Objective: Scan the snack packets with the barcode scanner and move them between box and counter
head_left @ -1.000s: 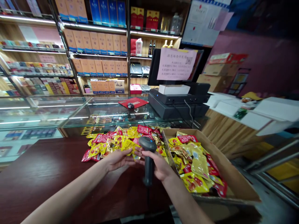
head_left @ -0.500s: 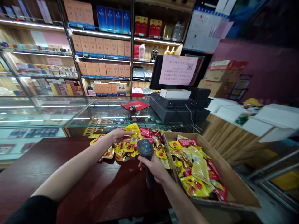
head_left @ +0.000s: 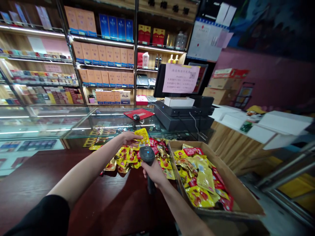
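My left hand (head_left: 131,139) pinches a yellow snack packet (head_left: 143,137) by its left side, holding it above the pile. Below and around it, a pile of yellow, red and gold packets (head_left: 123,156) lies on the dark red-brown table (head_left: 81,196). My right hand (head_left: 153,172) is wrapped round the handle of a black handheld scanner (head_left: 147,154), which has a small blue light on top. The scanner's head is just below the held packet. To the right, an open cardboard box (head_left: 242,191) contains many similar packets (head_left: 205,177).
A glass display counter (head_left: 110,119) runs behind the table, bearing a red mat (head_left: 145,113) with a mouse (head_left: 136,117). A monitor (head_left: 159,80) with a pink notice stands on dark equipment (head_left: 182,119). Shelves of boxed goods (head_left: 105,55) are behind; white cartons (head_left: 261,134) stand at right.
The view has shifted slightly, so most things appear a little further left. My left hand still holds the yellow packet, now tilted a little differently, and my right hand keeps the scanner.
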Demonstrator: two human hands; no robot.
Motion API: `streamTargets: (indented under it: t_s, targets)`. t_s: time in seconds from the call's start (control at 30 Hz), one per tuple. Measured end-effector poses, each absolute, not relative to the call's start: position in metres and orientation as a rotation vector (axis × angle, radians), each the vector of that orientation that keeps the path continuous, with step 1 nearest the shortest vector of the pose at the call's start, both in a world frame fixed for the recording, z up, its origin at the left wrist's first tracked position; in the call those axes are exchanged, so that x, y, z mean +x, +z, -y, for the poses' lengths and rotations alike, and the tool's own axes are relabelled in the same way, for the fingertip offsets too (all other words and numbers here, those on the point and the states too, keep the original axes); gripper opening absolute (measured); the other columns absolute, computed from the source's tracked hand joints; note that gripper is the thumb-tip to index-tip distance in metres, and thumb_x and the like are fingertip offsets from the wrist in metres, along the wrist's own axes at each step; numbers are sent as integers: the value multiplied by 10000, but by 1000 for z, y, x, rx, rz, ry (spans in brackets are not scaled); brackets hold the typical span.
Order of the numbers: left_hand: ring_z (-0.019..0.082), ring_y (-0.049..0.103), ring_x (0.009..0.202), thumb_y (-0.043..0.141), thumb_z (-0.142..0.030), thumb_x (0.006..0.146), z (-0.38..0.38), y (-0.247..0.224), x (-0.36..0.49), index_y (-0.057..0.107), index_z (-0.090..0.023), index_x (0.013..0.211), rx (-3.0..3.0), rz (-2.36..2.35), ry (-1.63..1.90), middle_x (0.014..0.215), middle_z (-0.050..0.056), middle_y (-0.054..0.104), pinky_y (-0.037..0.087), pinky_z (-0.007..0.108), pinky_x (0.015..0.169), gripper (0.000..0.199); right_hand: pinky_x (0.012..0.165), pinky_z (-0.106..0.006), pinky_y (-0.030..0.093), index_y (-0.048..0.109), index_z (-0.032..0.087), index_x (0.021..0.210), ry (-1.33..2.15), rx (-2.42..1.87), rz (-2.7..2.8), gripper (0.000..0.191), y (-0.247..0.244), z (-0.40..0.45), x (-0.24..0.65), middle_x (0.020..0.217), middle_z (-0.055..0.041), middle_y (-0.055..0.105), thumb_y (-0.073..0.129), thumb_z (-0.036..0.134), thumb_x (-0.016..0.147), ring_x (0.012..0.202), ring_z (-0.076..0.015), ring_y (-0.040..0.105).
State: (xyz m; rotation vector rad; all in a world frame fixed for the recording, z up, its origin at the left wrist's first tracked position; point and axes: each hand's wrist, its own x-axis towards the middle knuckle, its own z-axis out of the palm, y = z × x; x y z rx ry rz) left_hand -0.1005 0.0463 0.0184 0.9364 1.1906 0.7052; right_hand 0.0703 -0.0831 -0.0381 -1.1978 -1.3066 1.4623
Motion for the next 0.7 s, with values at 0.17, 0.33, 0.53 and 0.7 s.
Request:
streamTargets:
  t_s: [0.17, 0.33, 0.53, 0.7]
  targets:
    - [129, 622, 637, 847, -210, 540, -45, 18, -101, 637, -152, 792, 992, -1248, 699, 775, 31, 683, 559, 291, 643, 334, 363, -202, 323, 519, 184, 647, 1461, -1167, 1309, 143, -42, 81, 69, 384, 61, 475, 595, 288, 708, 328, -80, 406]
    - [155, 626, 652, 805, -222, 614, -40, 20, -98, 655, -151, 845, 1066, -1309, 724, 836, 83, 683, 550, 284, 590, 285, 365, -210, 324, 495, 191, 592, 1456, -1166, 1309, 189, -44, 80, 68, 380, 53, 477, 594, 297, 713, 329, -90, 417]
    - [127, 605, 595, 862, -226, 510, -36, 20, -102, 646, -142, 808, 998, -1231, 700, 745, 36, 669, 552, 277, 586, 377, 446, -220, 392, 597, 168, 724, 1386, -1129, 1210, 119, -35, 81, 74, 525, 27, 598, 645, 266, 678, 427, -102, 506]
    - [117, 606, 564, 857, -291, 523, -17, 8, -100, 646, -151, 819, 1011, -1182, 633, 753, 30, 678, 524, 244, 532, 389, 749, -243, 483, 647, 162, 813, 1365, -1053, 908, 227, -14, 73, 97, 830, -17, 695, 711, 202, 598, 802, -150, 630]
